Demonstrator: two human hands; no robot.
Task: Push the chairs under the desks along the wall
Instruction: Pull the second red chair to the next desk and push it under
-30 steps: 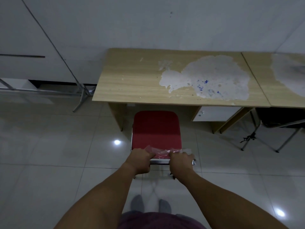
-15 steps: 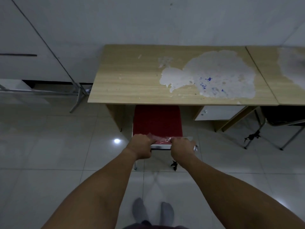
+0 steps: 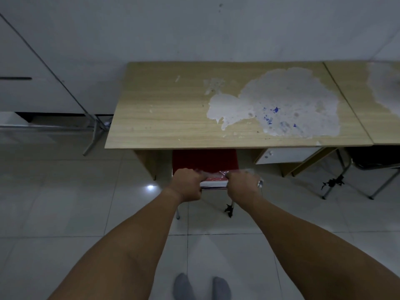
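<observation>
Two desks stand side by side against the wall: the near desk [image 3: 173, 118] with a big patch of peeled white surface, and a second desk [image 3: 355, 100] to its right, cut off by the frame's edge. Two chairs show. The red chair [image 3: 204, 160] sits under the near desk's front edge, most of its seat hidden beneath the top, its back rail sticking out toward the person. A black chair [image 3: 368, 161] is tucked under the second desk. Both hands grip the red chair's back rail, fingers curled tight round it: the left hand [image 3: 187, 184] at the rail's left end, the right hand [image 3: 242, 184] at its right end. Two grey-socked feet [image 3: 201, 286] stand on the tiles before the near desk.
</observation>
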